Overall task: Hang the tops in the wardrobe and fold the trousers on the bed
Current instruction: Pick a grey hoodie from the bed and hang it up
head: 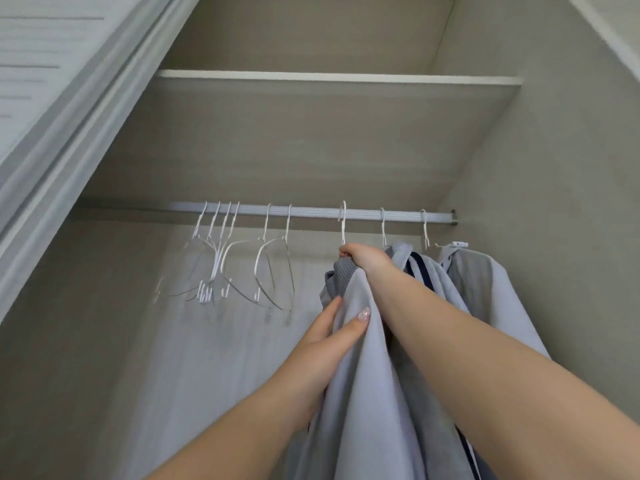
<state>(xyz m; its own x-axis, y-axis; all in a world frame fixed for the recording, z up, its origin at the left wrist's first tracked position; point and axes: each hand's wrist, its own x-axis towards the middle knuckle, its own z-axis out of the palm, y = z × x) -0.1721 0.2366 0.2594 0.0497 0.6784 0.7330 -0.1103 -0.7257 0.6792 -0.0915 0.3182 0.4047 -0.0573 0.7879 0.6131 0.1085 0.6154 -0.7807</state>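
We see a light grey top (pixel 360 358) up at the wardrobe rail (pixel 311 213), on a white hanger (pixel 343 223) whose hook is over the rail. Our right hand (pixel 363 259) grips the collar end just under the hook. Our left hand (pixel 332 344) pinches the cloth lower down. We think it is best to let go slowly and smooth the top flat. Two more tops (pixel 485 282) hang to the right, empty hangers (pixel 239 265) to the left.

Free rail: I see bare rail (pixel 315 213) between empty hangers (pixel 239 265) and my top (pixel 360 341).
Blocked right: hung tops (pixel 485 289) crowd the wall.
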